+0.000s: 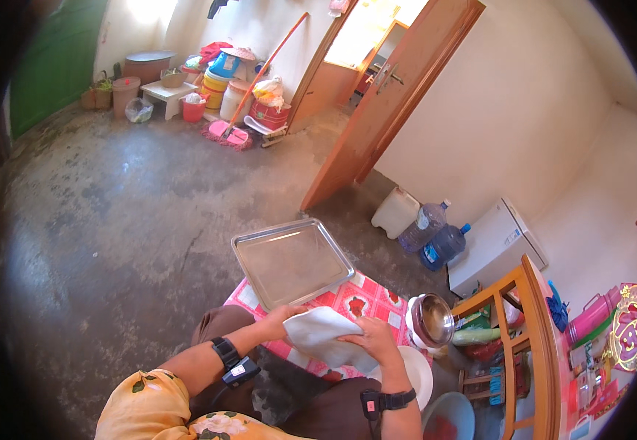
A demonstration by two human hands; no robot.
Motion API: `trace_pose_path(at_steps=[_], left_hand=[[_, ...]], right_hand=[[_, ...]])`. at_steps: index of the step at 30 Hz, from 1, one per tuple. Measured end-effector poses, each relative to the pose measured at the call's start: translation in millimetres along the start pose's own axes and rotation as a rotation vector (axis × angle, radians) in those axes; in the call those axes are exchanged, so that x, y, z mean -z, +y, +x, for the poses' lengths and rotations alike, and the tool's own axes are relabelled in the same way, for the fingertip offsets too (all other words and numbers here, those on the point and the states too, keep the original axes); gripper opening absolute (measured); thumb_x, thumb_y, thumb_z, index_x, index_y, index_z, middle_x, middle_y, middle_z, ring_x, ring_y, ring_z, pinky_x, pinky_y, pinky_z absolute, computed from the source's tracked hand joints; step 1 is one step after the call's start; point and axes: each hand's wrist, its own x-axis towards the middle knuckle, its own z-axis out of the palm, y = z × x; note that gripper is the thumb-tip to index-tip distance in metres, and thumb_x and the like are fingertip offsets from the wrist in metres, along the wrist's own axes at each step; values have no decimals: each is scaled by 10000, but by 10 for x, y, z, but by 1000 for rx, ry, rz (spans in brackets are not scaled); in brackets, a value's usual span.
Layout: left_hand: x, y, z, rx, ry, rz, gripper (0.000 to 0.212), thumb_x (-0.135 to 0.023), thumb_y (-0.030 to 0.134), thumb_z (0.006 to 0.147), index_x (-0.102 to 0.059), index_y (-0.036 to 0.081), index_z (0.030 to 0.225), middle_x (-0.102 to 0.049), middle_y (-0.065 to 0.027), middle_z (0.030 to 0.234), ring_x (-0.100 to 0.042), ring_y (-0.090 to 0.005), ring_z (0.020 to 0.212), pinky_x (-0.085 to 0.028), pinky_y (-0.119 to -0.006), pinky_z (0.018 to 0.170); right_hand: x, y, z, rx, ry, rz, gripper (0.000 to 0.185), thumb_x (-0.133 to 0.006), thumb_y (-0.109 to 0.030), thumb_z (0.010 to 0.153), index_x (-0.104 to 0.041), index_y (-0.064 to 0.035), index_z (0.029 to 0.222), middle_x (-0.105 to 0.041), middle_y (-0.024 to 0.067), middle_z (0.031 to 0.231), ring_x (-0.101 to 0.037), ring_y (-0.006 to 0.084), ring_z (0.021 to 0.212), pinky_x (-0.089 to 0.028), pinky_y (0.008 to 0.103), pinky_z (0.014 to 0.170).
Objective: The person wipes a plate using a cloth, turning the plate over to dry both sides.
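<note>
A pale, thin, floppy sheet [327, 336] hangs between my hands; whether it is dough or cloth I cannot tell. My left hand [279, 324] grips its left edge, and the fingers of my right hand [374, 340] pinch its right edge. Below it is a low table with a red-and-white checked, rose-patterned tablecloth [371, 297]. On the table's far side rests a rectangular metal tray [291, 261], jutting past the edge. Partly behind my right forearm, a white plate [421, 374] shows. A shiny round bowl [435, 319] stands at the table's right corner, on something white.
Right of the table are a wooden cabinet frame [541, 352] and a blue-grey basin [453, 415]. Water bottles [443, 247], a white jerrycan [398, 212] and a white appliance [497, 247] line the wall. Beyond stand an open wooden door [390, 104] and a pink mop [225, 132].
</note>
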Motion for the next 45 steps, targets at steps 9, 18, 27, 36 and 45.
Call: trace_pose_path(at_steps=[9, 18, 27, 36, 45], left_hand=[[157, 157, -199, 1, 125, -28, 144, -681, 17, 752, -639, 54, 885, -619, 57, 843, -541, -40, 815, -465, -237, 700], [183, 36, -272, -36, 330, 203, 176, -651, 200, 877, -575, 47, 833, -547, 18, 746, -509, -62, 702, -427, -226, 624], [172, -1, -207, 119, 480, -241, 226, -650, 268, 886, -586, 58, 832, -548, 38, 755, -478, -40, 714, -406, -208, 624], [112, -106, -136, 180, 455, -347, 199, -633, 226, 898, -570, 58, 984, -581, 19, 876, -514, -68, 792, -439, -226, 712], [57, -109, -156, 201, 334, 35, 326, -645, 243, 887, -554, -6, 1077, -612, -32, 939, -550, -110, 858, -467, -262, 728]], right_hand=[[-134, -591, 246, 94, 41, -128, 419, -742, -418, 680, -550, -57, 774, -600, 115, 715, -611, 307, 704, -478, 402, 607], [-462, 159, -470, -292, 231, 290, 483, -857, -337, 580, -605, -53, 879, -659, 97, 763, -653, 228, 715, -504, 328, 651], [-1427, 618, -839, -663, 383, 691, 776, -877, -124, 543, -490, -2, 1204, -612, 112, 1092, -581, 217, 996, -461, 339, 875], [-982, 382, -595, -593, 607, 498, 906, -910, -210, 512, -375, -16, 1217, -560, 155, 1093, -558, 267, 1008, -449, 361, 885], [-549, 494, -490, -454, 342, 310, 750, -901, -253, 505, -489, -20, 1087, -594, 156, 1011, -574, 313, 987, -465, 389, 846]])
